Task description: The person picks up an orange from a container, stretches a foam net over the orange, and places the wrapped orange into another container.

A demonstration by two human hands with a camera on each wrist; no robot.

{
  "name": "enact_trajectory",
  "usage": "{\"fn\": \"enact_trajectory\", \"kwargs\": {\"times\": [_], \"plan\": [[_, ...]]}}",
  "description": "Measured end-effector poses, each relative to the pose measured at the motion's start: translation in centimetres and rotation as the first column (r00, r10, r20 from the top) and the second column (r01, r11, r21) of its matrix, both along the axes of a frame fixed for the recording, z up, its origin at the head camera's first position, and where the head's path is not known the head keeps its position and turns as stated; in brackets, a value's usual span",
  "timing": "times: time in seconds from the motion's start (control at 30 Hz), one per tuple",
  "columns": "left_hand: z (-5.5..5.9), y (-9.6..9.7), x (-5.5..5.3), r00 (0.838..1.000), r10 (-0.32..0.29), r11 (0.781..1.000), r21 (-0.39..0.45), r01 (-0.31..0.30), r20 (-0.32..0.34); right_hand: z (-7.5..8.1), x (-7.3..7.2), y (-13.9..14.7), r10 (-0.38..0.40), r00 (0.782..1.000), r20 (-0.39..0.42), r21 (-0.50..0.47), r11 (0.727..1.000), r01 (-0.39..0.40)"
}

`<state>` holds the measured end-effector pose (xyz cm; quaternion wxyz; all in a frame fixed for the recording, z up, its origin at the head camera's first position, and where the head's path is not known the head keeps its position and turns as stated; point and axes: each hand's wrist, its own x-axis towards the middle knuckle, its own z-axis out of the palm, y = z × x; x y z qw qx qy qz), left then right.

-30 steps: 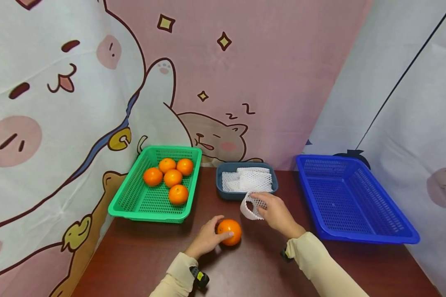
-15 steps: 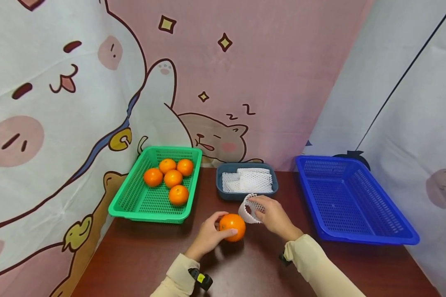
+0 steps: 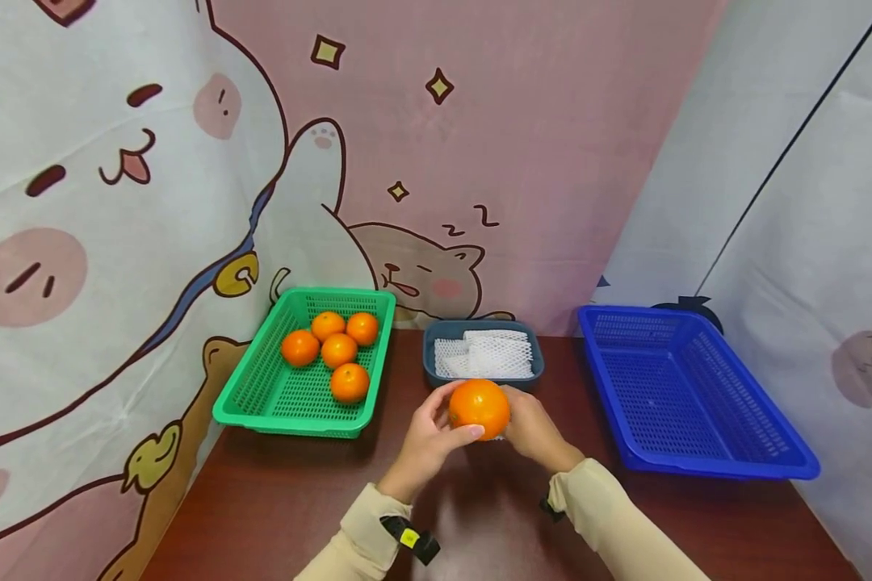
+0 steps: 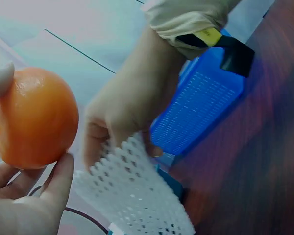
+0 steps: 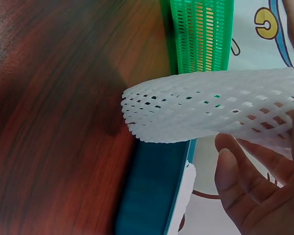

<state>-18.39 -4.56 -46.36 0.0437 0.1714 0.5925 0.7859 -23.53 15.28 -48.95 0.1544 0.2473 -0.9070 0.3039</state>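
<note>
In the head view an orange (image 3: 480, 410) is gripped by my left hand (image 3: 430, 440), raised in front of my right hand (image 3: 538, 428). The left wrist view has the thumb and fingertips of this hand around the orange (image 4: 36, 117). There, my right hand (image 4: 132, 105) holds a white foam net sleeve (image 4: 137, 188) by one end, beside the orange and apart from it. Across the right wrist view stretches the sleeve (image 5: 206, 105), with one end in the right hand's fingers (image 5: 250, 188). From the head view the orange hides most of the sleeve.
A green basket (image 3: 291, 421) with several oranges stands at the left. Behind the hands is a small dark blue-grey tray (image 3: 430, 355) of white foam nets (image 3: 497, 353). A large blue basket (image 3: 668, 395) stands at the right on the brown table (image 3: 262, 508).
My left hand has lifted the orange and carried it right and away from me, up to the right hand. The right hand has stayed nearly in place, holding the foam net sleeve.
</note>
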Motion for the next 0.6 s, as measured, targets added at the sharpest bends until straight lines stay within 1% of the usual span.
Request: {"fn": "enact_trajectory", "kwargs": {"times": [0.07,0.17,0.3,0.33,0.37,0.47,0.5,0.53,0.57,0.6], "plan": [[-0.3,0.3,-0.3,1.000,0.021,0.999,-0.034,-0.021,-0.006,0.1,0.0,0.0,0.009,1.000,-0.011,-0.010,1.000,-0.009],[-1.0,0.5,-0.4,0.997,0.078,0.991,-0.108,-0.081,-0.029,0.3,-0.2,-0.1,0.032,0.999,-0.019,-0.021,0.999,-0.032],[-1.9,0.3,-0.5,0.985,0.161,0.961,-0.215,-0.172,-0.068,0.6,-0.3,-0.1,0.059,0.998,-0.013,-0.057,0.997,-0.060],[-2.2,0.3,-0.6,0.980,0.181,0.951,-0.239,-0.196,-0.083,0.6,-0.3,-0.1,0.063,0.998,-0.003,-0.074,0.995,-0.063],[-2.3,0.2,-0.6,0.974,0.208,0.934,-0.275,-0.226,-0.095,0.6,-0.3,-0.1,0.068,0.998,-0.001,-0.084,0.994,-0.068],[-2.7,0.2,-0.6,0.948,0.277,0.869,-0.379,-0.317,-0.158,0.7,-0.3,-0.2,0.087,0.996,0.018,-0.136,0.987,-0.083],[-2.9,0.1,-0.7,0.938,0.297,0.847,-0.403,-0.346,-0.180,0.7,-0.2,-0.3,0.095,0.995,0.024,-0.160,0.983,-0.089],[-3.1,0.1,-0.7,0.929,0.315,0.830,-0.418,-0.370,-0.197,0.7,-0.2,-0.3,0.102,0.994,0.033,-0.185,0.978,-0.094],[-3.2,0.1,-0.7,0.924,0.325,0.822,-0.421,-0.382,-0.202,0.7,-0.1,-0.4,0.110,0.993,0.043,-0.213,0.972,-0.099],[-3.4,0.1,-0.8,0.926,0.323,0.836,-0.399,-0.376,-0.196,0.8,-0.1,-0.5,0.120,0.991,0.057,-0.247,0.964,-0.102]]}}
